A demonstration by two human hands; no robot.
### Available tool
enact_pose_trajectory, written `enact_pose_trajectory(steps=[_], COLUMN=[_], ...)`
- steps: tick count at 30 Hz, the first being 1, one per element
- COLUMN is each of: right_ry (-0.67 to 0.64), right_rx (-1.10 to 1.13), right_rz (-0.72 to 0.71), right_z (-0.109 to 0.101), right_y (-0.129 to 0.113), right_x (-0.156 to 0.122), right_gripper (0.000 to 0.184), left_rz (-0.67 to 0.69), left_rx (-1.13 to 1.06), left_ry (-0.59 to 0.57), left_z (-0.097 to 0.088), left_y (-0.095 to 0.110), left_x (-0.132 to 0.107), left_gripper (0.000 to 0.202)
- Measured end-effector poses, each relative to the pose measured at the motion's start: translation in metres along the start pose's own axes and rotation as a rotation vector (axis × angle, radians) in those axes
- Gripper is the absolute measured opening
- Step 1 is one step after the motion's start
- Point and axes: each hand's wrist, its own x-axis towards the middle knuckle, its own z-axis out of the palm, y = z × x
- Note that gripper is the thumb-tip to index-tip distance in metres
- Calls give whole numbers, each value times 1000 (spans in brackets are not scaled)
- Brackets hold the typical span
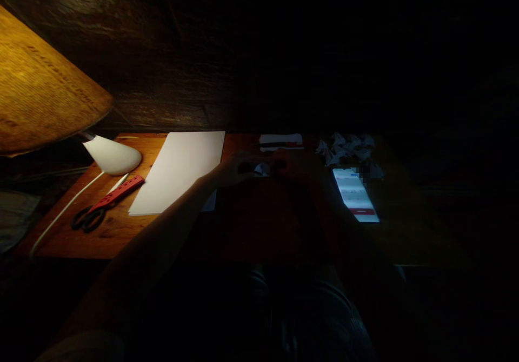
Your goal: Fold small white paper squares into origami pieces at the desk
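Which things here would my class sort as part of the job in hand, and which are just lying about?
Probably in the job:
small pale paper-like piece between left hand and right hand
flat plain white paper sheets
crumpled-looking white paper pieces

Probably just lying about:
black-handled scissors with slotted red part, untouched
slim rectangular phone, screen lit
yellow-shaded lamp with white base

Lamp [51, 89] glows left; phone [353, 195] shines; right side nearly black.
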Motion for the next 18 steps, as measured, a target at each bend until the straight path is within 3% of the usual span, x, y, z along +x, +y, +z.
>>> enact_pose_trajectory(steps=[8,18], right_ry=[4,-4], right_rx=[40,80], right_rz=[-102,-50], right_z=[3,2], right_y=[9,2], right_x=[2,0], right_gripper=[26,21], left_rz=[35,65], left_rx=[27,33], left_ry=[4,-15], left_z=[-1,0], left_y=[-2,-8], left_x=[-1,1], left_gripper=[41,23])
